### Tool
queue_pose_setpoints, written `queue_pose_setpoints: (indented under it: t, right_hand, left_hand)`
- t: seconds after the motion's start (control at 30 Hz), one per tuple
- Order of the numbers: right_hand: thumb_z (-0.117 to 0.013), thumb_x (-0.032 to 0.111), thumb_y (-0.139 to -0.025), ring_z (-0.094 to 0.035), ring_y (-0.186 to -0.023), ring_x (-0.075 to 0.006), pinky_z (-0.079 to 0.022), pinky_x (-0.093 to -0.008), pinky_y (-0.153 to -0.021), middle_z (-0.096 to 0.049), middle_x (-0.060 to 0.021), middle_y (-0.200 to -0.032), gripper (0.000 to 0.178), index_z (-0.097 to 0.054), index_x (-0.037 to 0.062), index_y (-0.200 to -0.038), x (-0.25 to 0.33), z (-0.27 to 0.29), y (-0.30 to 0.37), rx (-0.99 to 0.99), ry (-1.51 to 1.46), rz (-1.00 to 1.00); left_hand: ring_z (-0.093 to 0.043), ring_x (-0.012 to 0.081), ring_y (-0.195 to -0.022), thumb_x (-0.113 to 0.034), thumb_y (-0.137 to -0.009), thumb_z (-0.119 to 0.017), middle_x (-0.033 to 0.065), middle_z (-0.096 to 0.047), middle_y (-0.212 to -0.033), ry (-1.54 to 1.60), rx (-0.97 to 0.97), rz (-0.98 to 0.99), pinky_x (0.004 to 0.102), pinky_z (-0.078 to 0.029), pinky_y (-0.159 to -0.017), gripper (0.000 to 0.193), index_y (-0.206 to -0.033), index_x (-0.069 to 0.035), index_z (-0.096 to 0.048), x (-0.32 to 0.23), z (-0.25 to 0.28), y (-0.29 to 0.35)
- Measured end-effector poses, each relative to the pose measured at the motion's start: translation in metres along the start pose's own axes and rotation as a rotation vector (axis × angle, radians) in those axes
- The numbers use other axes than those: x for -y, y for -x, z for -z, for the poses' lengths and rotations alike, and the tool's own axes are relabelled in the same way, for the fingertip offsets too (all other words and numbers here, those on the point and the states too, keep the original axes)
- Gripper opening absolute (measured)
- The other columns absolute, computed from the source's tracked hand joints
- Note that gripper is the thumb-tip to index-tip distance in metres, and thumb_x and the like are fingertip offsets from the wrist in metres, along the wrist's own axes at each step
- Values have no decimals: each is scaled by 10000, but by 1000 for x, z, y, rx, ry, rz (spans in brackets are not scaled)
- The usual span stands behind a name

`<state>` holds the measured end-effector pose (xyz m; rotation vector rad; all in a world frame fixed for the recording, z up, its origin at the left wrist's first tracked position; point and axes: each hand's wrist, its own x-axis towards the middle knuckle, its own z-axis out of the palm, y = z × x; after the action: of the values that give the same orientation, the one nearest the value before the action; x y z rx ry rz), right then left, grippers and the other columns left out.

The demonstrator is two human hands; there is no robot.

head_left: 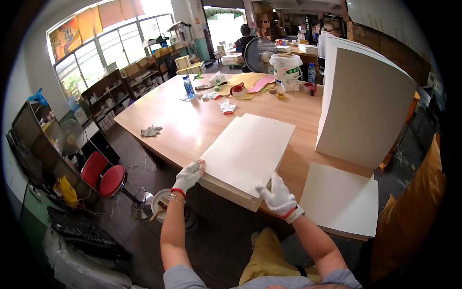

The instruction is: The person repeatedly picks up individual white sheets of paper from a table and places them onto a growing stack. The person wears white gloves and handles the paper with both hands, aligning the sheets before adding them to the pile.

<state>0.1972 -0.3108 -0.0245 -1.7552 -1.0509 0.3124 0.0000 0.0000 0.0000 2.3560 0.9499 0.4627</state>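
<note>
A thick stack of large white sheets (248, 151) lies on the wooden table in front of me, its near end jutting past the table edge. Both my hands wear white knitted gloves with red cuffs. My left hand (188, 176) grips the stack's near left corner, fingertips over the top edge. At the near right corner is my right hand (279, 195), its thumb and forefinger apart and slightly blurred; it seems to touch the side of the stack. To the right lies a lower pile of white sheets (339, 200), with a tall, leaning stack of white sheets (368, 101) behind it.
Across the wooden table (163, 111) are loose gloves (227, 107), a blue-labelled bottle (188, 86), tape rolls (237, 90) and a white bucket (286, 67). A red stool (113, 180) stands left; a yellow-brown sack (414, 207) stands right. Two other people are farther back.
</note>
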Motion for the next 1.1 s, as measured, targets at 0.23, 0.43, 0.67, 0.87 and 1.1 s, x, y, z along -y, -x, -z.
queue_pose_setpoints:
  t: [0.23,0.43,0.67,0.87,1.1]
  right_hand:
    - [-801,508,-811,-621,-985,-444,-538,-505,-836,-507,-230,-1180,730,-489,72,-1307,48,6,21,105,480,-14]
    - [-817,514,-785,-634,-951,-432,-557,-511,-771,-501,-229,-1159,715,-511,107,-1287,30,-4,17,48,417,75]
    - [-856,409,-770,-597,-936,-437,-523,-486,-812,-502,-247,-1138,709,-515,60,-1284,29,-11,20,-7,328,142]
    - [-830,388,-801,-602,-924,-451,-529,-493,-786,-502,-261,-1137,678,-509,48,-1292,20,-16,23,-90,378,256]
    - [-734,452,-889,-613,-915,-433,-533,-497,-756,-507,-247,-1114,646,-478,76,-1348,24,-18,31,-68,406,217]
  left_hand:
    - [-665,133,-908,49,-858,-698,89,-730,-1127,399,-34,-42,242,-539,-827,413,-1264,-28,-684,50,-22,2]
    - [-722,210,-863,112,-839,-641,93,-729,-1052,643,32,-8,325,-600,-804,318,-1141,41,-708,63,-12,-18]
    - [-722,180,-822,131,-822,-580,109,-733,-931,588,108,7,282,-581,-782,330,-1114,53,-712,57,8,-16]
    - [-704,178,-891,103,-834,-631,98,-728,-1007,536,179,-13,297,-587,-853,303,-1125,69,-709,57,16,-20]
    - [-675,125,-911,52,-871,-663,62,-731,-1005,413,90,9,245,-542,-835,313,-1180,18,-701,49,9,-14]
